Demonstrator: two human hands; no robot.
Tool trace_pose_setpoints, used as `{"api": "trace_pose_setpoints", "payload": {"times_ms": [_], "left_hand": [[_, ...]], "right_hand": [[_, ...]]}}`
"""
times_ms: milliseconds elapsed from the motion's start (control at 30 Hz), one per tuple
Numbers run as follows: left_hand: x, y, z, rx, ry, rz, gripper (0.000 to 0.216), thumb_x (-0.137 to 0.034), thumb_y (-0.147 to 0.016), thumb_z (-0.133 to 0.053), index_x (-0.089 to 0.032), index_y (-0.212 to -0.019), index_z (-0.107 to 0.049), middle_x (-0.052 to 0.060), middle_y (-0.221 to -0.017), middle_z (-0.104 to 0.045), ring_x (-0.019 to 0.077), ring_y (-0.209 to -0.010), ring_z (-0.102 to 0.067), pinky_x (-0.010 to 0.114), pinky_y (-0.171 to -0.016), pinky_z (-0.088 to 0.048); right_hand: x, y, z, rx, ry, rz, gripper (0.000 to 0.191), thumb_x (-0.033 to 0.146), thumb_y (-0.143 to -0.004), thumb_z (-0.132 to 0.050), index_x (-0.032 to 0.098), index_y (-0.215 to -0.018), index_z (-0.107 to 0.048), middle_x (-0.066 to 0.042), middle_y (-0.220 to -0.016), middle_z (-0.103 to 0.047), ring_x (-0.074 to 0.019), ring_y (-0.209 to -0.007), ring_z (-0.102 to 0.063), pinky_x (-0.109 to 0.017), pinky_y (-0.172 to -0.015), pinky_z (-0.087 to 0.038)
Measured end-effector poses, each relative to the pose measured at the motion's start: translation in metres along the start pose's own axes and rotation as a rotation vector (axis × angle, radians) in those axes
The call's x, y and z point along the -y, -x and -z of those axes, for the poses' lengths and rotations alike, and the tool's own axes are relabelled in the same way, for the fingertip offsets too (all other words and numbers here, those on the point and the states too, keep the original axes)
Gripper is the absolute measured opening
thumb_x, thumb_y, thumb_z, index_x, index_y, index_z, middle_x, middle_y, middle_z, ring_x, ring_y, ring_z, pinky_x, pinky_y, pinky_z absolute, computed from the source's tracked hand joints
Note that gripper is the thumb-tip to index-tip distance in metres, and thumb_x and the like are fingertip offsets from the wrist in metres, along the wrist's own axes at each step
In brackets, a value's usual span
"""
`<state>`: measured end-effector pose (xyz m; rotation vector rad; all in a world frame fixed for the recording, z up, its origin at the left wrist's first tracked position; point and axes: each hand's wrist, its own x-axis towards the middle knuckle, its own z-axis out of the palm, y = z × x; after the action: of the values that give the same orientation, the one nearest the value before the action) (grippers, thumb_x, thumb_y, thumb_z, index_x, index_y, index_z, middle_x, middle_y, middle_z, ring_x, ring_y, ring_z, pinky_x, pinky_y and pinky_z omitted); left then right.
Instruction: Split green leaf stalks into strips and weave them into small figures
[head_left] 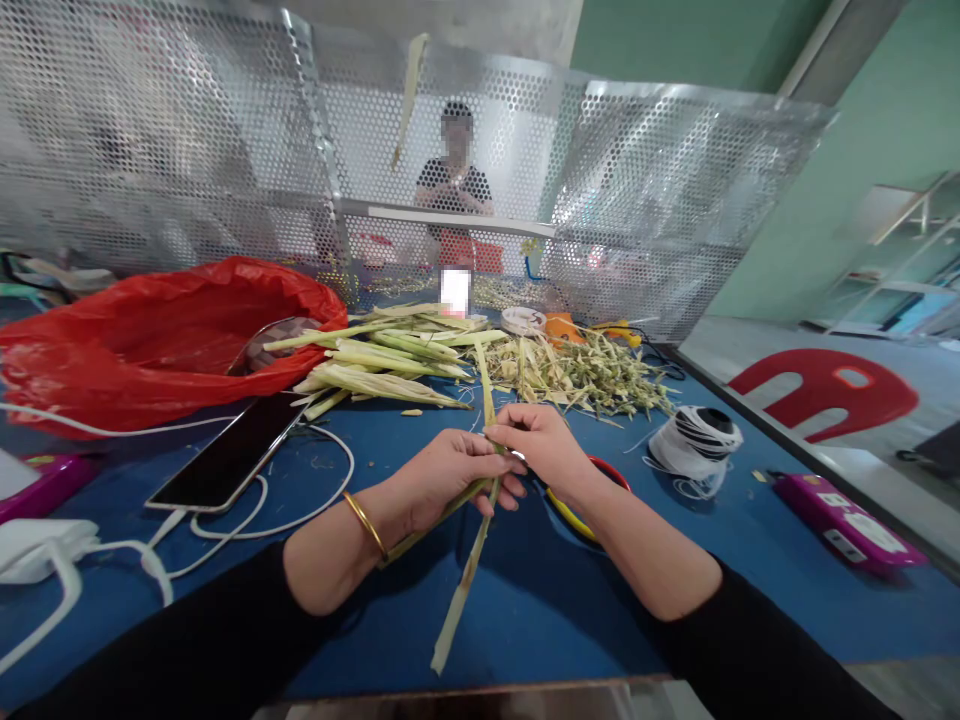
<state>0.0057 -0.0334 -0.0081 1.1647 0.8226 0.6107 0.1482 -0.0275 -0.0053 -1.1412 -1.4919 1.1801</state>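
Observation:
My left hand (450, 477), with a gold bangle at the wrist, is closed around a long pale green leaf strip (466, 575) that hangs down toward me over the blue table (525, 600). My right hand (541, 443) pinches the same strip's upper part, whose thin end rises past my fingers. The two hands touch each other at the middle of the table. A pile of green stalks and leaves (382, 362) lies just beyond my hands.
A red plastic bag (150, 335) lies at the left, with a phone (229, 458) and white cables in front of it. Chopped plant scraps (585, 375), a string spool (697, 440), a purple case (840, 520) and scissor handles (577, 515) lie right. A perforated metal screen (645, 200) stands behind, a person beyond it.

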Motion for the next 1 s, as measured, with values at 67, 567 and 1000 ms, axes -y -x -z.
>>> {"api": "trace_pose_setpoints", "payload": {"times_ms": [67,567,1000], "left_hand": [[0.0,0.0,0.0,-0.012,0.026,-0.002,0.018,-0.027,-0.069,-0.07,-0.009,-0.075,-0.071,0.009,-0.066,-0.07,0.0152,-0.056,-0.065,0.02,-0.044,-0.043],[-0.01,0.001,0.0,-0.275,0.228,-0.041,0.011,-0.019,-0.08,-0.062,-0.011,-0.079,-0.069,0.01,-0.074,-0.073,0.0123,-0.06,-0.067,0.014,-0.042,-0.042],[-0.022,0.007,0.006,-0.333,0.369,-0.118,0.011,-0.014,-0.081,-0.06,-0.011,-0.086,-0.069,0.011,-0.086,-0.074,0.0143,-0.068,-0.07,0.015,-0.044,-0.047]], "right_hand": [[-0.002,-0.001,-0.001,-0.017,-0.042,-0.025,0.028,0.036,-0.068,-0.066,0.019,-0.053,-0.05,0.008,-0.041,-0.04,-0.0061,-0.037,-0.031,-0.021,-0.039,-0.023],[-0.007,-0.011,0.014,-0.151,0.349,0.263,0.029,0.038,-0.089,-0.044,0.019,-0.083,-0.066,-0.001,-0.073,-0.063,-0.0148,-0.07,-0.056,-0.025,-0.066,-0.04],[-0.006,-0.011,0.021,0.015,0.551,0.371,0.026,0.033,-0.092,-0.042,0.023,-0.092,-0.066,-0.002,-0.084,-0.067,-0.0177,-0.077,-0.058,-0.028,-0.071,-0.041]]}}
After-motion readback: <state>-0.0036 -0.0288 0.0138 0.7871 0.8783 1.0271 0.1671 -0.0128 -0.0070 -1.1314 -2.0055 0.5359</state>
